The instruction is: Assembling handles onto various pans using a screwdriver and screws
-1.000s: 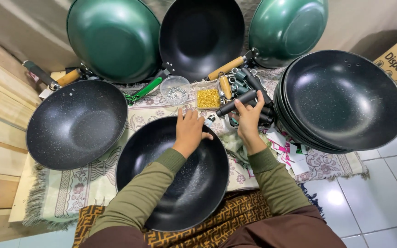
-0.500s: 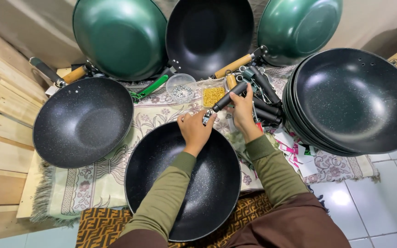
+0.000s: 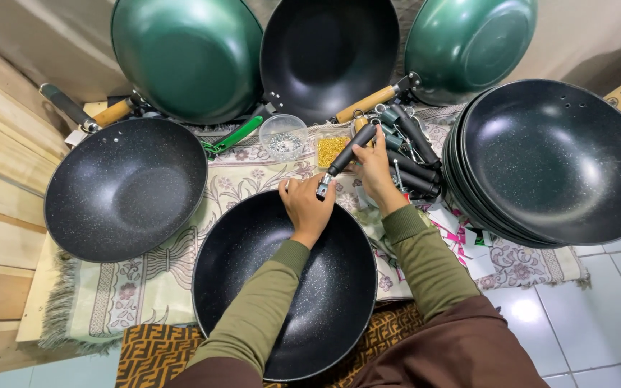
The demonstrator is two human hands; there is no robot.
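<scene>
Left hand (image 3: 309,208): rests on the far rim of the black wok (image 3: 285,287), fingers curled together at the metal end of the black handle (image 3: 344,158); whether they pinch that end I cannot tell.
Right hand (image 3: 374,167): clamped around the upper part of the black handle, thumb and fingers wrapped on it.
Black handle: slants from the right hand down to the left hand, its metal tip just at the wok's far rim, between the two hands.
Black wok: lies open side up directly before the person, partly on the patterned cloth (image 3: 246,176), under both forearms.
Spare handles (image 3: 415,154): a heap of black ones just right of the right hand.
Small containers: a clear bowl (image 3: 283,136) of silvery bits and a tray of yellow bits (image 3: 330,149), just beyond the hands.
Stack of woks (image 3: 555,162): to the right, well apart from the hands.
Single wok (image 3: 125,188): to the left, with a wooden handle.
Back row: two green woks (image 3: 185,57) and a black one (image 3: 328,54) leaning upright.
</scene>
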